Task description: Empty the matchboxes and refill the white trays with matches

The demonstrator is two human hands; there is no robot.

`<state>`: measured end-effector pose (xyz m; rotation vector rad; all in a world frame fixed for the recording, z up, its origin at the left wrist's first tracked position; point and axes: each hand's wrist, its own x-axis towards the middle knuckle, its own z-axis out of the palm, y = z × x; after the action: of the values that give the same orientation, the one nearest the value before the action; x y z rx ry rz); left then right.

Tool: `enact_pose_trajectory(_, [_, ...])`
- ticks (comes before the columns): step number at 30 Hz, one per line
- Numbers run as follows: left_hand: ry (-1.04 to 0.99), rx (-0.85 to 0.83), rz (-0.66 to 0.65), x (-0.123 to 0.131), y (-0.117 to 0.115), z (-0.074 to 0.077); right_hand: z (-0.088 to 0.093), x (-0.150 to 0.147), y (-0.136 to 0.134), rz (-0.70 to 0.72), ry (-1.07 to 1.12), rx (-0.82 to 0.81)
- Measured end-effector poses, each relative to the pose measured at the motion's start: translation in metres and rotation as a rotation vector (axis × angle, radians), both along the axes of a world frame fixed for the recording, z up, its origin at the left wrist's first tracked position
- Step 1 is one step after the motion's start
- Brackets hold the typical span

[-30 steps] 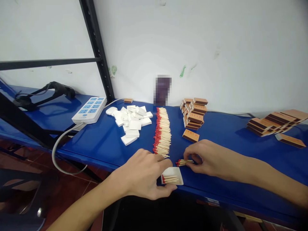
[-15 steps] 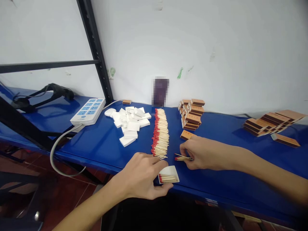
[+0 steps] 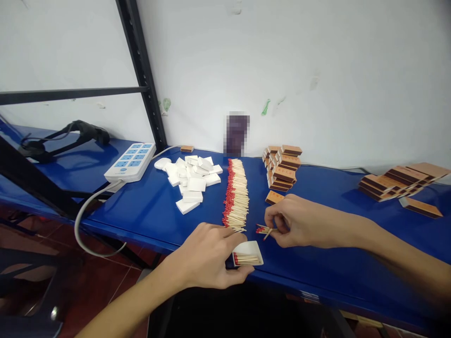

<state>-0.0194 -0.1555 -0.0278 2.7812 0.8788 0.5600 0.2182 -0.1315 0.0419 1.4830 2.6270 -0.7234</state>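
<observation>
My left hand (image 3: 218, 256) is closed around a white matchbox tray (image 3: 254, 247) at the front edge of the blue table. Several red-tipped matches lie side by side in that tray. Between the thumb and fingers of my right hand (image 3: 285, 223) is a small bunch of matches (image 3: 265, 230), their heads pointing left; one match slants across the others. A long row of loose matches (image 3: 237, 192) runs back from my left hand toward the wall, heads on the left. Just beyond my right hand lies a single matchbox sleeve (image 3: 274, 197).
White trays (image 3: 195, 184) are heaped left of the match row. Matchbox sleeves (image 3: 283, 173) are stacked behind my right hand, with another stack (image 3: 384, 183) at far right. A power strip (image 3: 131, 162) and black shelf post (image 3: 141, 61) stand on the left.
One match in my right hand's bunch has swung out of line, its head now lower and toward me. My left hand stays around the tray. The view has shifted slightly.
</observation>
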Motion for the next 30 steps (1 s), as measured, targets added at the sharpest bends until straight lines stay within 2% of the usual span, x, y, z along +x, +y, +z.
enact_pose_trajectory(7, [0.007,-0.015,-0.005,0.000,0.003,0.000,0.009,-0.013,-0.009,0.031,0.000,-0.020])
enact_pose_trajectory(14, [-0.005,-0.005,-0.012,0.000,0.001,-0.001,0.009,-0.035,-0.021,0.159,-0.121,0.067])
enact_pose_trajectory(20, [-0.017,0.020,-0.008,-0.001,0.002,-0.002,0.006,-0.049,-0.019,0.232,-0.208,0.111])
enact_pose_trajectory(25, [-0.023,-0.004,-0.006,0.001,0.003,0.000,0.001,-0.047,-0.019,0.193,-0.100,0.064])
enact_pose_trajectory(30, [0.006,-0.031,-0.003,0.000,0.003,0.000,0.012,-0.025,-0.018,0.046,0.053,0.012])
